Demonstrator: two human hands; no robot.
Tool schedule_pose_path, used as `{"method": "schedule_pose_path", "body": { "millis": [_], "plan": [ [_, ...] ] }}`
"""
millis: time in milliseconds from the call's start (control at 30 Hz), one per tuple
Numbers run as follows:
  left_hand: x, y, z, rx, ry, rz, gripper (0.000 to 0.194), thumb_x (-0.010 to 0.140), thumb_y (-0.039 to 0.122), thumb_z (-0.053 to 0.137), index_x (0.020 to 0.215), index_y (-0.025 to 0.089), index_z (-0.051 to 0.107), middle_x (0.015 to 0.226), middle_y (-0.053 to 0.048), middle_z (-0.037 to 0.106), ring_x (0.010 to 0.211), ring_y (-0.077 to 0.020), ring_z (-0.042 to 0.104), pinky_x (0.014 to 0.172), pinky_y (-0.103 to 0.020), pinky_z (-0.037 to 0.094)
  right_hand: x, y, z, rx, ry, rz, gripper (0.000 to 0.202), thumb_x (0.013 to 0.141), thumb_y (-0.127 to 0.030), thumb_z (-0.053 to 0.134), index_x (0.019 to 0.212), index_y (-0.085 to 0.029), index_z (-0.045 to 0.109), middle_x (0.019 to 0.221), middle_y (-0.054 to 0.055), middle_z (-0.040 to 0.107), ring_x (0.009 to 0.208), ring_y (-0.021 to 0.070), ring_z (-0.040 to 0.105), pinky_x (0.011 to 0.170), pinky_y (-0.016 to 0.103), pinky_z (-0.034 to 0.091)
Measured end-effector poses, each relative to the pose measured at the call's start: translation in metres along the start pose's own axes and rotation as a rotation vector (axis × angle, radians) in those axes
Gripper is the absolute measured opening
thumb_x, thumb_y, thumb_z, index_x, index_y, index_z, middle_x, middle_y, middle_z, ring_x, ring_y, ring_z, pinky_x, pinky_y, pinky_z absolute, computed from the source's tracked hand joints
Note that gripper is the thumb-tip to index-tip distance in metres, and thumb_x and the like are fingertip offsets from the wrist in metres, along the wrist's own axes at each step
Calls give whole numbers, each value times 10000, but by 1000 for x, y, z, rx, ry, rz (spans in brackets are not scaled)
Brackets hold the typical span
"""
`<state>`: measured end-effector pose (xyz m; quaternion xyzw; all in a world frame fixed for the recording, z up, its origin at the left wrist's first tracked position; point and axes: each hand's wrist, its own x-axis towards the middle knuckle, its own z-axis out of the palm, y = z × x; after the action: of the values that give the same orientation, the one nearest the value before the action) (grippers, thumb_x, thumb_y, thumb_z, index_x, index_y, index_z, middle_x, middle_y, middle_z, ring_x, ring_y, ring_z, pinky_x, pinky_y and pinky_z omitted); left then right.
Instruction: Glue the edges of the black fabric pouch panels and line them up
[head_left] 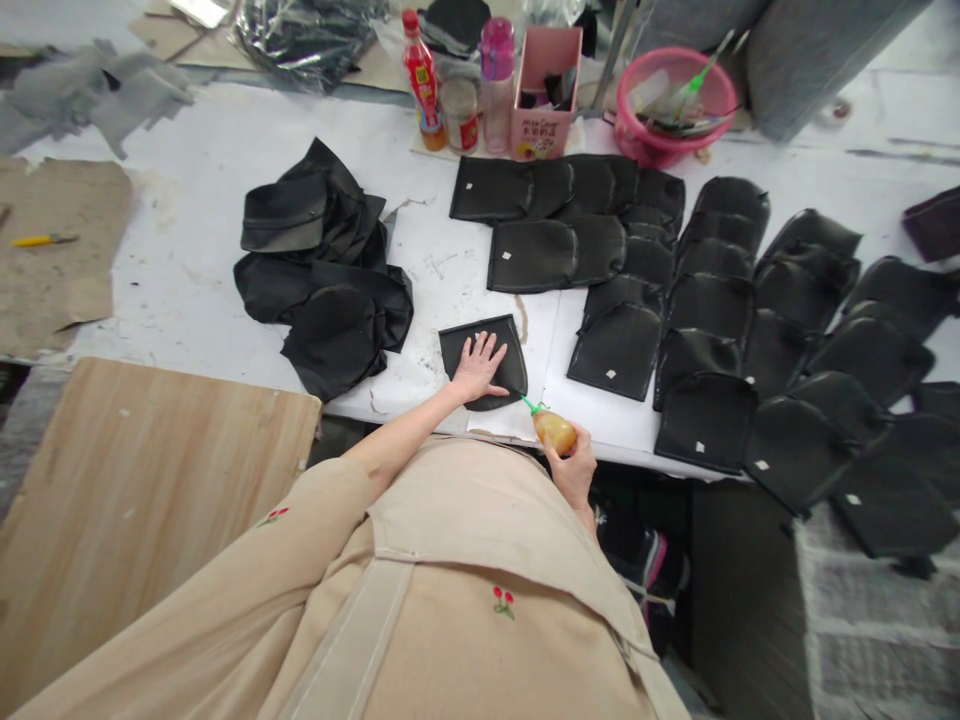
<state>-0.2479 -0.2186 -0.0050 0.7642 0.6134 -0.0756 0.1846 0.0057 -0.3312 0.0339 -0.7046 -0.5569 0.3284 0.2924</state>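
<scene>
A single black leather-like piece (454, 347) lies on the white-covered table, close to its front edge. My left hand (480, 368) rests flat on it with the fingers spread. In my right hand (573, 466) is a squeeze bottle (555, 431) of amber liquid, tilted so that its green nozzle points left. The nozzle tip is at the lower right edge of the black piece; whether it touches I cannot tell. To the left sits a loose heap of black pieces (330, 330). Rows of overlapping black pieces (705, 420) spread out on the right.
Along the back stand a red-capped bottle (422, 80), a jar (459, 112), a pink-lidded bottle (497, 95), a pink box (541, 130) and a pink basin (652, 145) with tools. A yellow-handled tool (41, 240) lies on cardboard at left, beyond a wooden board (150, 500).
</scene>
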Motion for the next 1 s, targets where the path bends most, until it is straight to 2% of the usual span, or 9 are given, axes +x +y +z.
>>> {"method": "schedule_pose_path", "body": {
  "millis": [233,400,633,867,1000],
  "plan": [
    [1,1,-3,-19,4,-18,1081,734,691,713,1571,129,323,1649,-240,186,1530,-430,109,1212,-609,76,6,-6,4,-26,42,-27,507,784,-518,648,1179,-204,593,1098,111,691,933,272,650,859,438,533],
    [-6,-11,-7,-44,-29,83,1085,706,694,737,1564,159,343,1642,-211,241,1531,-388,158,1227,-553,115,15,-8,2,-4,84,-4,500,784,-524,662,1166,-209,594,1065,89,688,906,253,645,842,404,531],
    [-11,-8,-4,-3,-19,80,1085,715,631,767,1561,107,335,1640,-245,211,1534,-405,124,1222,-576,68,12,-9,-2,2,17,29,543,773,-567,680,1161,-196,599,1012,87,693,835,250,647,791,398,532],
    [-9,-4,-4,-2,-28,49,1080,721,633,760,1566,120,325,1642,-245,200,1535,-409,119,1216,-592,63,12,-9,-2,46,22,85,567,760,-577,693,1169,-199,587,1041,88,699,848,245,655,790,392,543],
    [-9,-3,-5,5,-33,41,1086,715,637,765,1563,118,331,1640,-250,204,1531,-414,132,1216,-593,78,8,-7,0,58,-39,82,560,760,-569,700,1165,-199,588,1042,94,698,870,253,659,796,401,552]
  ]
}}
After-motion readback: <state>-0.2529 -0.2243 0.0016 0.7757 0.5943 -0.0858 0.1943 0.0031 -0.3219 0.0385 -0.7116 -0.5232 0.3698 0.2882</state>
